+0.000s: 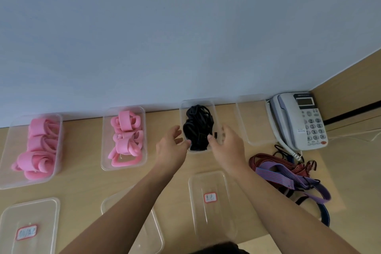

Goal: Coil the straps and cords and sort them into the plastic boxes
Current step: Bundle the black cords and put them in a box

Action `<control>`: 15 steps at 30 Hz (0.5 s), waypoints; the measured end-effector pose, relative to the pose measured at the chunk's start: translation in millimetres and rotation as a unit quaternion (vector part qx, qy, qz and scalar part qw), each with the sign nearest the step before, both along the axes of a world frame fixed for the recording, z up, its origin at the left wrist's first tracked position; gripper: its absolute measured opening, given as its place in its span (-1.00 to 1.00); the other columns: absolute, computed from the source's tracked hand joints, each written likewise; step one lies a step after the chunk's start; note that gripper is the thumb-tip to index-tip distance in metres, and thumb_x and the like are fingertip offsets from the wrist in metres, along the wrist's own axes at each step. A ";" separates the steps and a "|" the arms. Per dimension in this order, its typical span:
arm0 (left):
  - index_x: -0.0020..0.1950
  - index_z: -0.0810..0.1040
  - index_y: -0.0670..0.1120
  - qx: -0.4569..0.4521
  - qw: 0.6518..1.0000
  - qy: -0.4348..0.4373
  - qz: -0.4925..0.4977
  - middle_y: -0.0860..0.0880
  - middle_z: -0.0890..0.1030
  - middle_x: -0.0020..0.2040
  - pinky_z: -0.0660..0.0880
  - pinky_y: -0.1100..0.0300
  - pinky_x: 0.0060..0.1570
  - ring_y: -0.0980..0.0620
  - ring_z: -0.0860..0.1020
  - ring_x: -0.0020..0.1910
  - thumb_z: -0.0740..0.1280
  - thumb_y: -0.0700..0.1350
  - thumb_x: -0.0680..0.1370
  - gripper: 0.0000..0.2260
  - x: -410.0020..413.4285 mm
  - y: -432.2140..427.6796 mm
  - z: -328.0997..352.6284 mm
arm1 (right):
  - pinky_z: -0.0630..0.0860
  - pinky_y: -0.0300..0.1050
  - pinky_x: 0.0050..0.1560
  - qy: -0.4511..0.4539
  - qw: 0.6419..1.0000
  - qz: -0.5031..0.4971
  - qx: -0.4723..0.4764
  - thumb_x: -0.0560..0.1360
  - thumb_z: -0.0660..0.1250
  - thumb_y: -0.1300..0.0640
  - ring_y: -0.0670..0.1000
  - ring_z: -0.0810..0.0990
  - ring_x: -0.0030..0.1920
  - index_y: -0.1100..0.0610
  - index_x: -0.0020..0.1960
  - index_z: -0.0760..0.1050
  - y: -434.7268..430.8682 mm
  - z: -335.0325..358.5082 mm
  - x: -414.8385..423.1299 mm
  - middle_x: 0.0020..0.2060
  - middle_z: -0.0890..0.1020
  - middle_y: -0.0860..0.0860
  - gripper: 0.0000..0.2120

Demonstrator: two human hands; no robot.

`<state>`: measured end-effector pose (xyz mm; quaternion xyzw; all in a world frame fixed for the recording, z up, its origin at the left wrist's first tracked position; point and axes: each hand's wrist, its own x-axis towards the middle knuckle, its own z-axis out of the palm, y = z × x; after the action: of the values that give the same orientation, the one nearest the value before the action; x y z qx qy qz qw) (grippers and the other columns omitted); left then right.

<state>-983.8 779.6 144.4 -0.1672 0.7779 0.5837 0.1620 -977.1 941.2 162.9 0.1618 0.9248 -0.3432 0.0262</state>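
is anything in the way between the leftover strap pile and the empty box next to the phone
Nothing visible does. The empty box has no lid on it, and only bare desk lies between it and the strap pile. The phone's coiled cord runs just to the right of that path.

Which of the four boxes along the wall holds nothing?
The rightmost box, beside the telephone. The two left ones hold pink straps, the third holds black cords.

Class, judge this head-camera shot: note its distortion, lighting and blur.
Head view: wide-angle distortion slants the desk; light soft and even, shadows faint; the left hand and right hand look slightly blurred; the lid label is too soft to read.
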 end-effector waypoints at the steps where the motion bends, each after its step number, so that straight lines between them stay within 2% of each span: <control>1: 0.42 0.53 0.05 0.012 1.000 -0.005 -0.004 0.17 0.64 0.21 0.54 0.22 0.09 0.15 0.63 0.15 0.44 -0.14 0.57 -0.58 1.5 2.5 1.5 | 0.49 -0.13 -0.08 -0.050 0.996 -0.011 -0.075 0.52 0.40 0.13 0.08 0.63 -0.03 0.07 0.00 0.54 0.9 -0.3 2.0 -0.08 0.67 0.03 -0.92; 3: 0.27 0.61 0.16 0.012 1.000 -0.006 -0.017 0.25 0.68 0.09 0.50 0.29 -0.04 0.16 0.64 0.15 0.40 -0.17 0.57 -0.67 5.8 7.8 4.4 | 0.49 -0.23 -0.08 -0.071 0.988 0.003 -0.137 0.52 0.37 0.17 -0.11 0.66 -0.04 -0.04 -0.07 0.50 1.3 -0.5 5.1 -0.12 0.69 -0.12 -0.88; 5: 0.21 0.62 0.22 -0.012 0.999 -0.009 -0.035 0.19 0.70 0.04 0.49 0.28 -0.11 0.12 0.63 0.09 0.37 -0.16 0.56 -0.68 7.8 10.0 7.4 | 0.49 -0.31 0.00 -0.079 0.984 0.029 -0.154 0.51 0.37 0.19 -0.23 0.63 0.01 -0.05 0.09 0.53 3.7 0.6 5.0 -0.04 0.69 -0.18 -0.80; 7: 0.20 0.61 0.24 -0.015 0.999 -0.017 -0.044 0.14 0.70 0.08 0.48 0.26 -0.12 0.09 0.62 0.09 0.36 -0.13 0.56 -0.69 6.8 9.9 10.7 | 0.44 -0.49 -0.06 -0.101 0.977 0.052 -0.178 0.51 0.39 0.16 -0.35 0.58 0.00 -0.05 0.22 0.51 7.5 3.7 4.3 -0.01 0.66 -0.24 -0.70; 8: 0.22 0.60 0.22 -0.009 0.999 -0.022 -0.038 0.14 0.68 0.13 0.47 0.25 -0.10 0.10 0.61 0.13 0.36 -0.12 0.57 -0.71 6.5 11.3 13.4 | 0.42 -0.53 -0.13 -0.110 0.976 0.056 -0.180 0.51 0.40 0.13 -0.39 0.56 -0.05 -0.06 0.20 0.51 10.8 6.9 4.9 -0.06 0.64 -0.30 -0.72; 10: 0.36 0.53 0.12 -0.022 0.999 -0.029 -0.022 0.07 0.59 0.36 0.50 0.16 0.08 0.08 0.55 0.27 0.36 -0.07 0.59 -0.66 9.0 18.7 20.7 | 0.47 -0.44 -0.14 -0.096 0.981 0.051 -0.158 0.51 0.41 0.08 -0.25 0.57 -0.11 -0.06 0.09 0.48 18.8 15.0 10.5 -0.15 0.60 -0.29 -0.81; 11: 0.49 0.43 0.06 -0.068 0.997 -0.019 -0.014 0.02 0.50 0.47 0.47 0.07 0.26 0.00 0.48 0.38 0.37 -0.05 0.60 -0.56 12.8 24.2 24.9 | 0.54 -0.26 -0.01 -0.073 0.986 0.049 -0.138 0.51 0.42 0.07 -0.10 0.59 -0.03 0.00 0.12 0.49 23.2 18.6 16.6 -0.09 0.61 -0.18 -0.79; 12: 0.56 0.35 -0.01 -0.124 0.992 0.006 -0.005 -0.03 0.44 0.51 0.38 0.03 0.38 -0.07 0.40 0.46 0.37 -0.05 0.60 -0.48 18.9 30.7 28.5 | 0.55 -0.08 0.11 -0.047 0.990 0.053 -0.118 0.51 0.43 0.07 0.01 0.59 0.07 0.10 0.23 0.50 28.5 23.3 24.7 0.04 0.63 -0.03 -0.68; 13: 0.56 0.35 -0.05 -0.168 0.984 0.052 0.007 -0.07 0.44 0.50 0.30 0.04 0.41 -0.11 0.36 0.48 0.38 -0.08 0.60 -0.47 26.7 38.0 32.4 | 0.53 0.00 0.18 -0.019 0.992 0.059 -0.106 0.52 0.43 0.09 0.05 0.57 0.15 0.18 0.33 0.48 35.5 27.3 34.1 0.15 0.61 0.05 -0.58; 15: 0.46 0.46 -0.08 -0.207 0.966 0.154 0.010 -0.07 0.52 0.39 0.26 0.16 0.33 -0.10 0.40 0.40 0.41 -0.15 0.58 -0.55 45.0 55.8 40.0 | 0.53 0.00 0.18 0.048 0.992 0.075 -0.089 0.51 0.44 0.13 0.03 0.57 0.17 0.19 0.38 0.48 56.8 34.5 57.2 0.20 0.60 0.06 -0.54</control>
<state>-938.9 835.4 184.4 -0.1128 0.8957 0.4302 -0.0038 -919.9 997.9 197.4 0.0728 0.9002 -0.4288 0.0218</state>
